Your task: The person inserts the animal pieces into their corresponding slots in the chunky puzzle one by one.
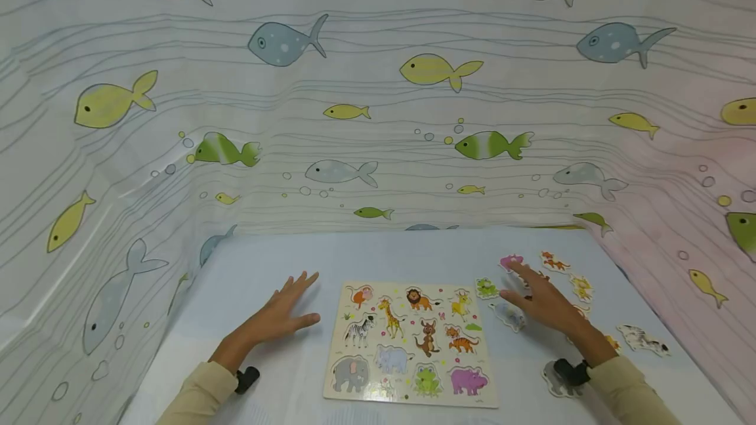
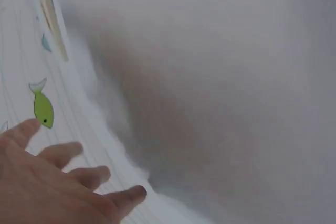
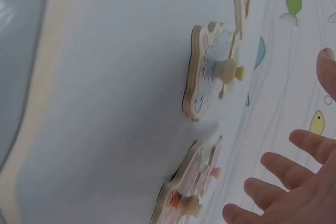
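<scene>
On the pale table lies a wooden animal puzzle board (image 1: 386, 288) showing a lion, giraffe, zebra, elephants and other animals. To its left my left hand (image 1: 286, 310) hovers with fingers spread, holding nothing. My right hand (image 1: 543, 300) is over the loose pieces at the right, fingers extended and thumb apart. Around it lie a frog piece (image 1: 487, 288), a purple piece (image 1: 509, 260), a blue-grey piece (image 1: 506, 315) and a yellow piece (image 1: 581, 288). In the right wrist view, the pieces (image 3: 207, 72) have wooden knobs, and the fingers appear apart from them. The hand hides some pieces.
A zebra piece (image 1: 644, 340) lies farther right, and an orange piece (image 1: 555, 261) lies toward the back. Beneath my right wrist a grey elephant piece (image 1: 554, 380) is partly covered. Fish-patterned sheeting (image 1: 378, 143) encloses the table's back and sides.
</scene>
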Available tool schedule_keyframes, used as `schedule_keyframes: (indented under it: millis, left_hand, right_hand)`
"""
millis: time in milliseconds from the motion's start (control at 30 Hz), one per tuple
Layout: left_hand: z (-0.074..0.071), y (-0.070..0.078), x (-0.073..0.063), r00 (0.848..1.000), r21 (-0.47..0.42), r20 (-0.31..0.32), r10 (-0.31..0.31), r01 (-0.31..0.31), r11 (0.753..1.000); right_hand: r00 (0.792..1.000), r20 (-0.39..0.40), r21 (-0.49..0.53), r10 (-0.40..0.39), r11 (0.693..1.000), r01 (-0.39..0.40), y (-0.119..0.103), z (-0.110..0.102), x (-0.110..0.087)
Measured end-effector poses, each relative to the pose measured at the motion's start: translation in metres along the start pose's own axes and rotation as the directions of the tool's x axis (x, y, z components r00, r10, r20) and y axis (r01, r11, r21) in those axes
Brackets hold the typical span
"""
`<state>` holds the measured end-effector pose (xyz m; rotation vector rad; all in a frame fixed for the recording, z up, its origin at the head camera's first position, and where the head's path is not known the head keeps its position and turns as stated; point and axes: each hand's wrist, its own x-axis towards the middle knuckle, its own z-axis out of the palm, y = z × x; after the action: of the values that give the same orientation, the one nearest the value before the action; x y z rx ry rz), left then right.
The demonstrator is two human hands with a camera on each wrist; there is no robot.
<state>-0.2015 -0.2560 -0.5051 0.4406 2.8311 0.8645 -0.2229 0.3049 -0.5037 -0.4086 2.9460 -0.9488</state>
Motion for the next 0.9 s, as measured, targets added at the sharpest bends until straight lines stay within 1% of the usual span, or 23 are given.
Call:
schedule_keyframes:
  millis: [67, 133, 233, 300, 433, 500, 567, 667, 767, 833, 900]
  left_hand:
    - [0.001, 0.001, 0.0, 1.0, -0.04, 0.01, 0.012, -0.012, 0.999]
    - [0.002, 0.003, -0.001, 1.0, -0.071, 0.013, 0.014, -0.013, 0.997]
    - [0.004, 0.007, -0.002, 1.0, -0.119, 0.012, 0.021, -0.02, 0.993]
    - [0.006, 0.009, -0.002, 0.999, -0.15, 0.017, 0.028, -0.025, 0.988]
    - [0.011, 0.012, -0.001, 0.997, -0.145, 0.065, 0.05, -0.04, 0.989]
    - [0.014, 0.012, 0.0, 0.994, -0.136, 0.096, 0.055, -0.042, 0.99]
    - [0.015, 0.012, 0.0, 0.991, -0.152, 0.118, 0.071, -0.053, 0.987]
    - [0.017, 0.012, 0.0, 0.987, -0.215, 0.116, 0.115, -0.088, 0.973]
    - [0.017, 0.012, -0.001, 0.985, -0.285, 0.089, 0.149, -0.118, 0.951]
    - [0.018, 0.012, -0.002, 0.986, -0.322, 0.078, 0.145, -0.113, 0.94]
    - [0.021, 0.013, -0.003, 0.989, -0.326, 0.086, 0.118, -0.084, 0.942]
  right_hand:
    - [0.999, -0.009, 0.02, -0.034, 0.999, 0.034, 0.0, 0.003, 0.003]
    - [0.999, -0.011, 0.039, -0.047, 0.998, 0.047, 0.0, 0.006, 0.005]
    - [0.999, 0.008, 0.064, -0.035, 0.997, 0.035, -0.002, 0.008, 0.009]
    - [1.0, 0.023, 0.072, -0.015, 0.997, 0.013, -0.004, 0.009, 0.011]
    - [0.999, 0.036, 0.08, -0.012, 0.997, 0.009, -0.004, 0.013, 0.014]
    - [0.999, 0.032, 0.085, -0.023, 0.996, 0.02, -0.001, 0.017, 0.015]
    - [0.999, 0.026, 0.082, -0.042, 0.996, 0.039, 0.002, 0.02, 0.016]
    - [0.997, 0.012, 0.081, -0.071, 0.994, 0.069, 0.008, 0.024, 0.018]
    - [0.995, 0.0, 0.076, -0.096, 0.992, 0.096, 0.011, 0.027, 0.021]
    - [0.994, -0.003, 0.079, -0.105, 0.991, 0.105, 0.012, 0.028, 0.024]
    - [0.994, -0.005, 0.078, -0.109, 0.991, 0.109, 0.012, 0.029, 0.026]
